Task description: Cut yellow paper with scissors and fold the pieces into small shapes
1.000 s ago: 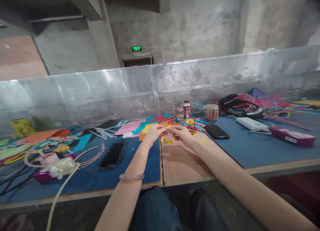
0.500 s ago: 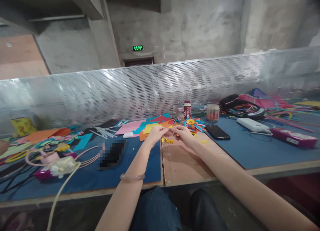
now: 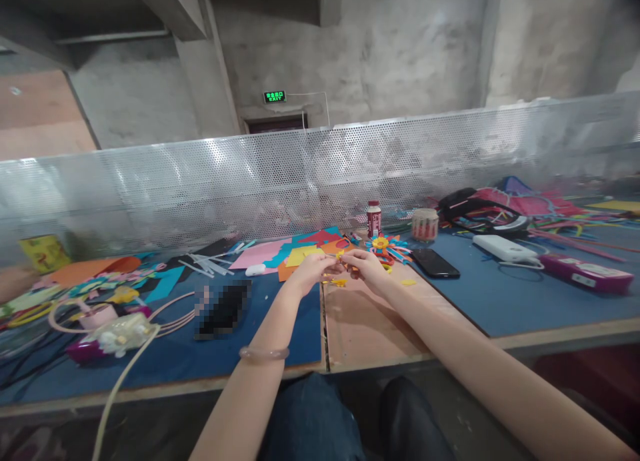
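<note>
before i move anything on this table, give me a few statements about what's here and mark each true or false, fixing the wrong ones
1. The left hand and right hand come together at a small yellow piece. True.
2. The bottle with the dark red cap stands upright. True.
3. The jar is to the left of the bottle. False: the jar is to the right of the bottle.
4. The flower craft has a yellow centre. True.
5. The exit sign has red lettering. False: the exit sign has green lettering.
</note>
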`<state>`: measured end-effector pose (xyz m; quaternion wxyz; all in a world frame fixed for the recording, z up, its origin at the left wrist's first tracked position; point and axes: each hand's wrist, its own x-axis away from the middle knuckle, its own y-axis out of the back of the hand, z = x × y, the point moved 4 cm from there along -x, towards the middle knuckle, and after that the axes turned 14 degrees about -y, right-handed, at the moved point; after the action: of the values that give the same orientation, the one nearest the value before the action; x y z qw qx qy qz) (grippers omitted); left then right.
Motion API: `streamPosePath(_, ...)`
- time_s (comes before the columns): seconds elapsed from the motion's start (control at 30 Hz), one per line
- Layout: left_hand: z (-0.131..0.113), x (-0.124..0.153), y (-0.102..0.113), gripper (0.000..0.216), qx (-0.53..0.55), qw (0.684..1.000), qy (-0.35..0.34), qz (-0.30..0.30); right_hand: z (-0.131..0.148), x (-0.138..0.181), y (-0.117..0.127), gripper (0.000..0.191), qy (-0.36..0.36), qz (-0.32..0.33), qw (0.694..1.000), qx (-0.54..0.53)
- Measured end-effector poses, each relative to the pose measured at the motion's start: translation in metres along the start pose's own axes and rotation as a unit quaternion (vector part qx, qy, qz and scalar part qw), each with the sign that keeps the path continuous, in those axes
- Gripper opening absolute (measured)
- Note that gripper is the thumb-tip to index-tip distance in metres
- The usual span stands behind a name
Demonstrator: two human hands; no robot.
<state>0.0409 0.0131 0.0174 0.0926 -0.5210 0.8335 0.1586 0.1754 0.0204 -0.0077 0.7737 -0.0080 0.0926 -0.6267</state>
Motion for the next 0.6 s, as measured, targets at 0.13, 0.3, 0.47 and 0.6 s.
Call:
streamPosePath(0.13, -0.0008, 0.0008, -0.0008, 0.019, -0.01, 1.0, 0.003, -0.008, 0.0004, 0.001, -0.0008, 0.029, -0.009, -0.002, 1.0, -0.003)
streamPosePath(0.3, 0.0003, -0.0001, 0.0003, 0.016, -0.034, 0.999, -0.01, -0.005, -0.0005, 0.0, -0.0005, 0.028, -0.019, -0.005, 1.0, -0.015)
streamPosePath(0.47, -0.0008, -0.0003, -0.0001, 0.021, -0.041, 0.999, -0.018, 0.009, -0.0001, -0.0004, 0.001, 0.024, -0.019, -0.009, 0.999, -0.027)
streamPosePath(0.6, -0.0012, -0.0005, -0.0003, 0.026, -0.046, 0.999, -0.019, 0.001, -0.0001, -0.0001, 0.0006, 0.022, -0.021, -0.007, 0.999, -0.03)
